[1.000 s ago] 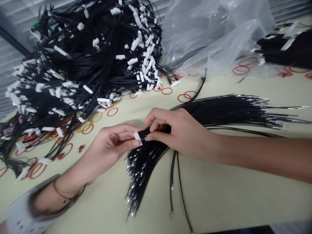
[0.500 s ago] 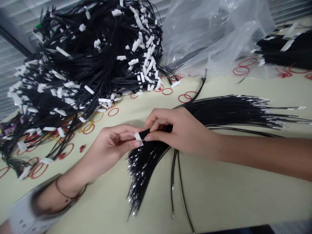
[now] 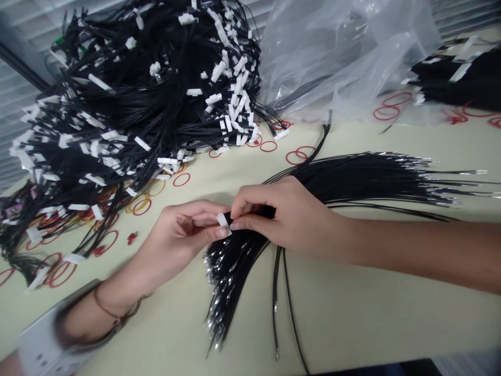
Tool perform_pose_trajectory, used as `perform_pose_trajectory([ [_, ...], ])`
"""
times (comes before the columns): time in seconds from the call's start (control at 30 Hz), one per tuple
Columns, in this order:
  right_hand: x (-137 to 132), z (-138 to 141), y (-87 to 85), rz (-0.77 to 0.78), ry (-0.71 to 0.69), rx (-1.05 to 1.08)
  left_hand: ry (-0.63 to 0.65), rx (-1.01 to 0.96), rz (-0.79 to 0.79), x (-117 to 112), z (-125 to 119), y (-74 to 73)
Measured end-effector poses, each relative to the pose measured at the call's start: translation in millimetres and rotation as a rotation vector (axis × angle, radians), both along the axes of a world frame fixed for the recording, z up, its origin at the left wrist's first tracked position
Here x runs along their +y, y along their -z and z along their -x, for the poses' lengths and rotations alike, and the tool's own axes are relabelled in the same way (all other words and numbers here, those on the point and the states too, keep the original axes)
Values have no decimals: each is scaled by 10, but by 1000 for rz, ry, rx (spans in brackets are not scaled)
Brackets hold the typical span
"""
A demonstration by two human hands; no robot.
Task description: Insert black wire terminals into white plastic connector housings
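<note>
Between the thumb and fingers of my left hand point(image 3: 183, 230) is a small white connector housing point(image 3: 224, 222). My right hand point(image 3: 274, 211) pinches a black wire right at the connector's right side; its tip is hidden by the fingers and the connector. Black wires run from the connector under my right hand. Beneath both hands lies a thick bundle of black wires point(image 3: 235, 277), its silvery crimped ends fanned toward the front left. The bundle's other end point(image 3: 371, 177) spreads out to the right, also with metal tips.
A large heap of black wires with white connectors point(image 3: 156, 99) fills the back left. Behind my hands stands a clear plastic bag point(image 3: 344, 57). Red rubber bands point(image 3: 268, 146) are scattered on the table. More black cables point(image 3: 465, 78) lie at the far right.
The right fingers have moved slightly left, closer against the connector, and the metal wire tip visible before at its edge is now hidden. The left hand keeps its hold.
</note>
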State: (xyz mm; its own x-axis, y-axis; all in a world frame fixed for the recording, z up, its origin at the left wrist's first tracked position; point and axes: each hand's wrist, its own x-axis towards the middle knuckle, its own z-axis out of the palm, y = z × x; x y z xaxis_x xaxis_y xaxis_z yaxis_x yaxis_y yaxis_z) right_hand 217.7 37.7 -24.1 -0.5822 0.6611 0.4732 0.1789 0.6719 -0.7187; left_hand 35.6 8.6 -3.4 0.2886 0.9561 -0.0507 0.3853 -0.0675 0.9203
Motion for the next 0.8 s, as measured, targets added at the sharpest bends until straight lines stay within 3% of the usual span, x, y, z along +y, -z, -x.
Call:
perform_pose_trajectory([
  [0.23, -19, -14, 24, -133, -9, -19, -13, -18, -44, -37, -11, -13],
  [0.53, -48, 0, 19, -193, 102, -110, -24, -11, -16, 6, -2, -41],
  [0.8, -73, 23, 39, -485, 181, -229, -6, -80, 27, -20, 8, -25],
])
